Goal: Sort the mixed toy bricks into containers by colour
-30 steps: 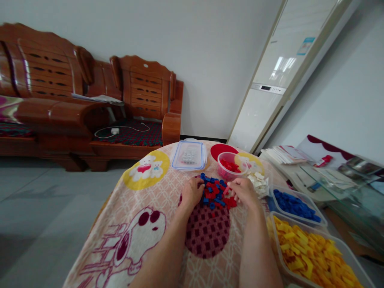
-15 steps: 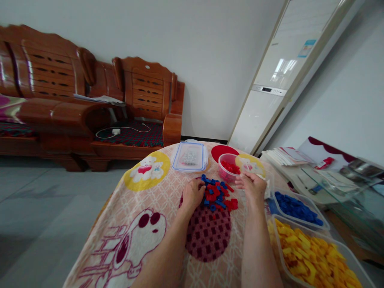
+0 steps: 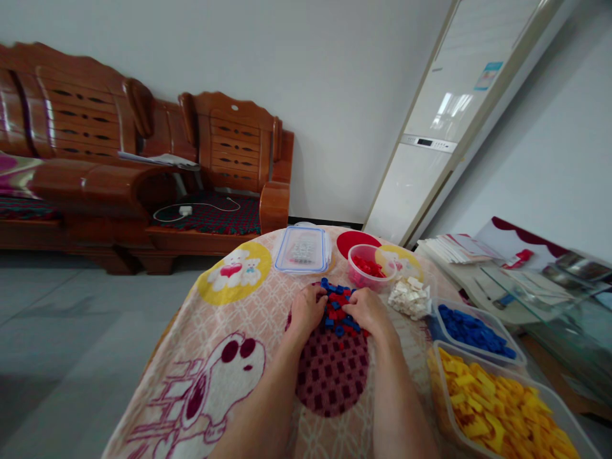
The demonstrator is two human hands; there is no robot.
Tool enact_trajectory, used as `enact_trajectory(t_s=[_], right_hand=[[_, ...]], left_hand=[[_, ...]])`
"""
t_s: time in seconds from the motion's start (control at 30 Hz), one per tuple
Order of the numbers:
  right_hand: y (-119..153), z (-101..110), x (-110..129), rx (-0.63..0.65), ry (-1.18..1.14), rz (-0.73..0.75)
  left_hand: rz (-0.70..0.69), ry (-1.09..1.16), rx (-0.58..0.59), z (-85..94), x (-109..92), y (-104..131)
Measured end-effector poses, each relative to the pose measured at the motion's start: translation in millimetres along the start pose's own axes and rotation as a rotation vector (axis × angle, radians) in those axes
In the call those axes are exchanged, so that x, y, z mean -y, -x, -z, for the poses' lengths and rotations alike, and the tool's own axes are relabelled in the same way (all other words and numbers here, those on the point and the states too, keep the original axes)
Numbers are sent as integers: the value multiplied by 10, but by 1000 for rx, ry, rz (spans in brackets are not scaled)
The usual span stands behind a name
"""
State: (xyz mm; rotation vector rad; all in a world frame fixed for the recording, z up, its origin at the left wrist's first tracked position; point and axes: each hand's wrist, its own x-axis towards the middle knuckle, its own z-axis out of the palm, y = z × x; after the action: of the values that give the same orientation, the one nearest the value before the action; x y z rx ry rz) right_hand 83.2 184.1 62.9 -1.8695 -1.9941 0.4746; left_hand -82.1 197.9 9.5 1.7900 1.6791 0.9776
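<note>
The person's right hand point(image 3: 370, 310) had moved since the frame half a second earlier, coming in from beside the white heap to the mixed pile of small red and blue plastic pieces point(image 3: 337, 313), covering its right side and uncovering the white heap. The pile lay loose toward the far half of the tabletop, on the pale pink patterned tablecloth point(image 3: 201, 341). The left hand point(image 3: 306, 311) rested against the pile's left side with its fingers curled; whether they pinched a piece could not be told. The right hand's fingers were bent down into the pile, and their grip, too, was hidden. Just beyond, toward the far edge, stood a round clear plastic tub point(image 3: 391, 273) with red pieces point(image 3: 366, 266) inside; to its left lay a rectangular clear plastic box with a blue-rimmed lid point(image 3: 302, 248). Toward the right edge sat the heap of small white pieces point(image 3: 410, 298), then a clear box point(image 3: 435, 328) of blue pieces point(image 3: 474, 331) and, nearer, a larger one point(image 3: 438, 382) of yellow pieces point(image 3: 502, 408). A hurried sweep of the fingers seemed likely to scatter loose pieces across the cloth, while a careless swing of the right hand could have knocked the light tub or spread the uncontained-looking white heap.
</note>
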Motion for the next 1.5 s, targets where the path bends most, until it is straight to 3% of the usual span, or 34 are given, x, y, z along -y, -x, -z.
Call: enact_trajectory(t_s=[0.2,0.27,0.47,0.6,0.7,0.9,1.03,1.13,1.3,1.5], right_hand=[[11,108,-52,-36,-538,-158],[0,158,-59,-137,-732,-179],[-57,217,-93,-607,-1098,-220],[-64,231,-118,-726,-1169,-204],[-32,257,-110,-614,-1093,-192],[53,183,5,10,-647,-148],[61,59,75,225,-320,-152],[53,10,100,274,-104,-86],[48,16,174,204,166,11],[49,2,156,192,91,18]], left_hand=[[-3,-8,-1,19,-26,2],[0,-13,4,22,-27,1],[3,17,0,2,-5,-2],[1,17,-3,-2,5,-1],[-2,15,1,-7,17,-7],[-20,9,0,-8,22,-13],[-20,7,-10,1,10,-6],[-39,3,-20,-1,11,-6],[-25,-1,-31,-10,14,-12],[-26,-8,-20,-8,11,-4]])
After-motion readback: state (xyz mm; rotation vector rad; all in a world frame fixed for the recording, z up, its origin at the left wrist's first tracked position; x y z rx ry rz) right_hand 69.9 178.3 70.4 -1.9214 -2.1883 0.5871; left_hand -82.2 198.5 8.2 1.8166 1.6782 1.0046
